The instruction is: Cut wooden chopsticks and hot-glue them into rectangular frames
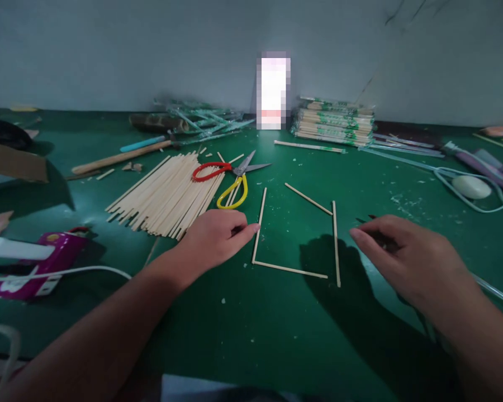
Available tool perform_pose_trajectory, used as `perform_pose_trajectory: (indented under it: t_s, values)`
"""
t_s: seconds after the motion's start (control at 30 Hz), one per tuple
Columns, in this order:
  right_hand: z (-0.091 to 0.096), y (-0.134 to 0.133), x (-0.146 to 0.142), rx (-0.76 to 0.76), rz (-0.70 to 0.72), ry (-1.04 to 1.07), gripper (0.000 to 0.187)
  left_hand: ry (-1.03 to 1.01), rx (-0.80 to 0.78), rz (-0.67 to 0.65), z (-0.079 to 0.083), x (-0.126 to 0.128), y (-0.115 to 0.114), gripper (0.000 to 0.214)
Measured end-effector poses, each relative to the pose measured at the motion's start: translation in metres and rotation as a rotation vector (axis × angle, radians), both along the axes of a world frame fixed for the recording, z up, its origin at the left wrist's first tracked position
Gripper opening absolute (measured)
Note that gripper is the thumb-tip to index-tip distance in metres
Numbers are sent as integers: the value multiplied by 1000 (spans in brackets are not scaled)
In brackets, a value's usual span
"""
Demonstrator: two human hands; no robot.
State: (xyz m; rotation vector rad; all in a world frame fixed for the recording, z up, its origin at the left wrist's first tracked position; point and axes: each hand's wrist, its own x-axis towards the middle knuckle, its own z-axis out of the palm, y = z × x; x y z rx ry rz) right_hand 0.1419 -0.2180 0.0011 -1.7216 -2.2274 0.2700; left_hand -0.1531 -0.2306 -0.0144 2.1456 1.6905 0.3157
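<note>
Four thin wooden sticks lie on the green table, roughly outlining a square: a left stick (262, 209), a slanting far stick (308, 199), a right stick (336, 245) and a near stick (291, 269). The left and near sticks meet at a corner; a gap shows between the left and far sticks. My left hand (218, 234) is closed, thumb and finger tips at the left stick. Beside the right stick, apart from it, my right hand (398, 245) hovers with curled fingers; whatever they hold, if anything, is hidden.
Open scissors (240, 173) lie partly over a stack of loose sticks (163, 195). Behind are a wooden-handled tool (121, 158), plastic wrappers (205, 120) and wrapped stick bundles (335, 124). A purple device (58, 251) with cables stands left; a cord (444, 178) lies right.
</note>
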Motion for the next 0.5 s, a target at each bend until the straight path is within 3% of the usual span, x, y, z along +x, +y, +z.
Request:
perform_pose_trajectory:
  t_s: [0.13, 0.3, 0.5]
  values:
    - [2, -10, 35, -206, -219, -272, 44, -40, 161, 38, -2, -2, -1, 35]
    - [-13, -23, 79, -284, -297, -161, 39, -92, 211, 47, -1, -1, -2, 32]
    - [-14, -23, 73, -394, -346, -54, 37, -134, 227, 25, -6, 2, 1, 23]
